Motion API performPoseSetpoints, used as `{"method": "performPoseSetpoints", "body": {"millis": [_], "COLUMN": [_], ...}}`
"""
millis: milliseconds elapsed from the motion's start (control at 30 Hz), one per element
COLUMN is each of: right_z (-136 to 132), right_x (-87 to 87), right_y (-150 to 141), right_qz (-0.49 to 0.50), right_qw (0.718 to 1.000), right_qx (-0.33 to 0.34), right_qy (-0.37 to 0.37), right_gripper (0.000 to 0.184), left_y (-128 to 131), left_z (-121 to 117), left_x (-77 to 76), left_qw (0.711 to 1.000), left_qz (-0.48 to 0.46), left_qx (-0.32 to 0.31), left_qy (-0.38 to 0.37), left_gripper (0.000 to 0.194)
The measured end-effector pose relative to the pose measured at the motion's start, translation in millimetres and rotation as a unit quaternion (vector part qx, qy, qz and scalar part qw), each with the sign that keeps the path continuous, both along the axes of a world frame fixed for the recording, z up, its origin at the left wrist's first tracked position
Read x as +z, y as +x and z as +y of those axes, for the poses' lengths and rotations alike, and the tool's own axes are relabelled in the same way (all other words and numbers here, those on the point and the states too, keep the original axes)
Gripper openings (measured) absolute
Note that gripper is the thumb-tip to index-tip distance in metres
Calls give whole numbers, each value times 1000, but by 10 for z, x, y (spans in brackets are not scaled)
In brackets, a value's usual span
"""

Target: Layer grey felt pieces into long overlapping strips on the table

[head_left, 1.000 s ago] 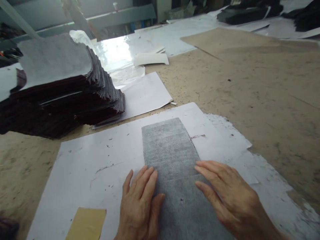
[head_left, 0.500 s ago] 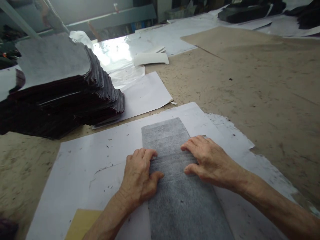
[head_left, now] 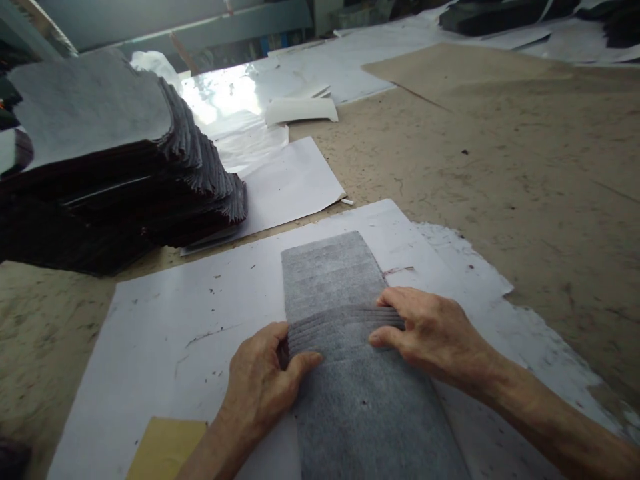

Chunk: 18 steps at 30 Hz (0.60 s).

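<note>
A long grey strip of felt-like fabric (head_left: 370, 413) lies lengthwise in front of me. Across it runs a raised band of narrow pleats (head_left: 337, 327). My left hand (head_left: 263, 377) pinches the left end of the pleats, thumb on top and fingers curled around the edge, partly hidden. On the opposite edge, my right hand (head_left: 435, 327) grips the pleats between thumb and fingers. The far end of the strip rests flat beyond both hands. Beneath the strip is a large white paper sheet (head_left: 165, 320) with dark specks and bits of thread.
To the left stands a tall stack of grey and dark fabric pieces (head_left: 95, 120). A yellow paper piece (head_left: 167, 447) is near my left forearm. Further back are white sheets (head_left: 295, 180), a curved white strip (head_left: 303, 111), brown paper (head_left: 450, 67) and dark bundles (head_left: 490, 17) on the tan table (head_left: 500, 167).
My left hand has shifted slightly left and wrapped its fingers around the strip's edge. My right hand has closed on the other edge. The pleats between them now stand up more.
</note>
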State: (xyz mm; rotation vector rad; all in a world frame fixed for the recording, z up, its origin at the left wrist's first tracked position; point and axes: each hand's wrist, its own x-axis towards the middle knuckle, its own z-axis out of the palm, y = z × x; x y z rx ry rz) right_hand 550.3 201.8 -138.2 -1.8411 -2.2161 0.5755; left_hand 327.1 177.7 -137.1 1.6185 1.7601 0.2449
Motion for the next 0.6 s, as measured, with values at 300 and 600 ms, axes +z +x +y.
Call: {"method": "performPoseSetpoints", "body": {"millis": [300,600], "right_z": [-224,-709], "right_x": [37,29], "right_y": [1,19], "right_qz": [-52,243], "right_qw": [989,959], "right_qx": [-129,-65], "right_qy": [-39,131], "right_gripper": [30,5], "left_y": [48,39], "left_z": [-384,-546], "left_x": [-204,-148], "left_qw": [991,956], "left_qz": [-70,-124], "left_qx": [106,52], "left_qy": [47,260], "left_gripper": [21,6]}}
